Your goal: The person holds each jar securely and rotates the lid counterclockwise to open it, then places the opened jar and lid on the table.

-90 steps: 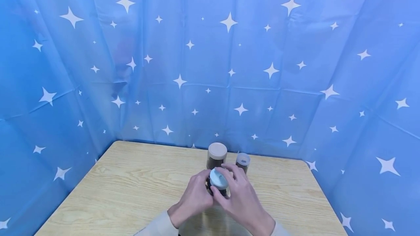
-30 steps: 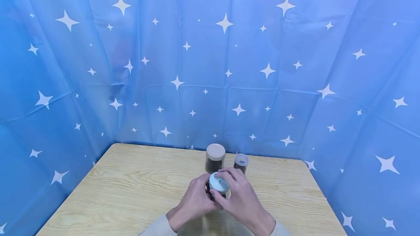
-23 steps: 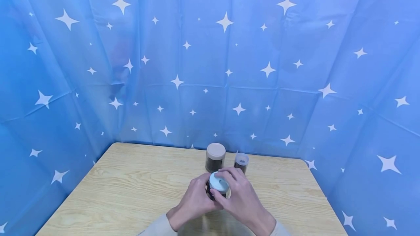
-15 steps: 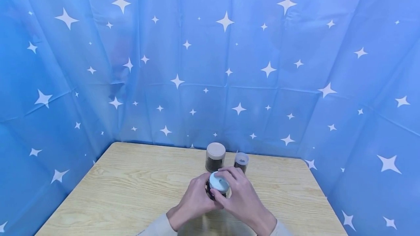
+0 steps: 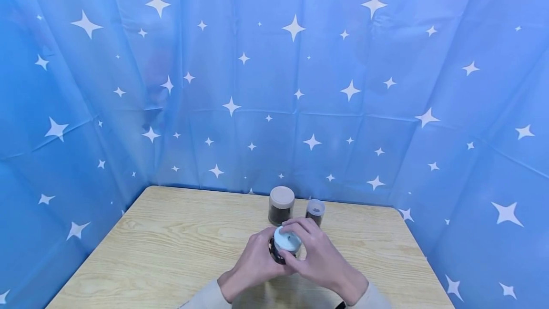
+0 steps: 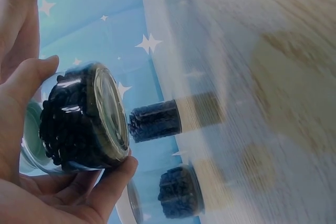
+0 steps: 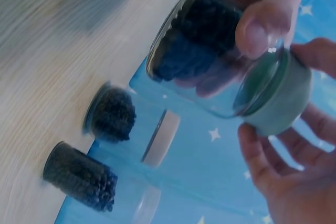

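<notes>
My left hand (image 5: 256,262) grips a clear glass jar (image 6: 79,116) partly filled with dark, bean-like pieces. The jar is lifted off the table, its base showing in the left wrist view. A pale green lid (image 7: 287,98) sits at the jar's mouth, and the fingers and thumb of my right hand (image 5: 320,257) hold it round its rim. From the head view the lid (image 5: 287,240) faces up between both hands. Part of the jar's body is covered by my left fingers and thumb.
Behind the hands stand a wide jar (image 5: 280,213) with a pale lid and a narrower jar (image 5: 315,213) with a translucent lid, both with dark contents. They are on a wood-grain table (image 5: 180,232). A blue star-patterned curtain (image 5: 274,85) hangs round it.
Both hands and the jar have come slightly nearer to me since the earliest frame. Since half a second ago, my right hand has turned on the lid, its wrist swinging outward to the right.
</notes>
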Available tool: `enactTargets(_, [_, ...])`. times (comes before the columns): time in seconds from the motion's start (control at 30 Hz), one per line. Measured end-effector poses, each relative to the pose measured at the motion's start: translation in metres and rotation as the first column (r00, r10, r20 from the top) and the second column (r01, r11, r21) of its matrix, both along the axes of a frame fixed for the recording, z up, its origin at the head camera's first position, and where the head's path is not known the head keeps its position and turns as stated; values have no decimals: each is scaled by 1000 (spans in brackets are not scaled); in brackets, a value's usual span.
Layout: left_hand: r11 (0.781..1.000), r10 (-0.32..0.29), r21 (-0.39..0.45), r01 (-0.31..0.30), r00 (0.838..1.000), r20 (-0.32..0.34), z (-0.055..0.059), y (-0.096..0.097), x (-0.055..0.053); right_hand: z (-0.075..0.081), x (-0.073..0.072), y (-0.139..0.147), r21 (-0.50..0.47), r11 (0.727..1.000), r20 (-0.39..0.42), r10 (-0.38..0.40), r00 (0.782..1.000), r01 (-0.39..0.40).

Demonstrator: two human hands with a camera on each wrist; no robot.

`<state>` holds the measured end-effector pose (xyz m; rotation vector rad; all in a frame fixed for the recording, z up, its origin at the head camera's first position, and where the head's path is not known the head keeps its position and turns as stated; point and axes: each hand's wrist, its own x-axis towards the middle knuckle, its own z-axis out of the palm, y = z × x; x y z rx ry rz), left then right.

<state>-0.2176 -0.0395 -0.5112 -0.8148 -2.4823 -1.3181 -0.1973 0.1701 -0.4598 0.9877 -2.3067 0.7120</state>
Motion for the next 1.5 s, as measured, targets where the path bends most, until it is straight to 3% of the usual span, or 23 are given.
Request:
enactTargets(0.2, [1000,-23,4,23,1000,19,0,0,0,5,-5,12,19,992,71,125,990,-127])
enactTargets(0.43, [999,-43,9,43,995,84,0,2,2,11,-10,21,45,965,83,254,964,-258])
enactTargets(0.57, [999,-45,8,45,994,102,0,3,3,11,-9,23,55,960,85,268,960,-273])
enactTargets(0.9, [998,-59,18,58,996,65,-2,3,7,9,-8,25,55,955,88,287,954,-292])
enactTargets(1.5, [998,-60,13,60,997,52,-5,6,5,6,-9,29,66,952,91,293,952,-300])
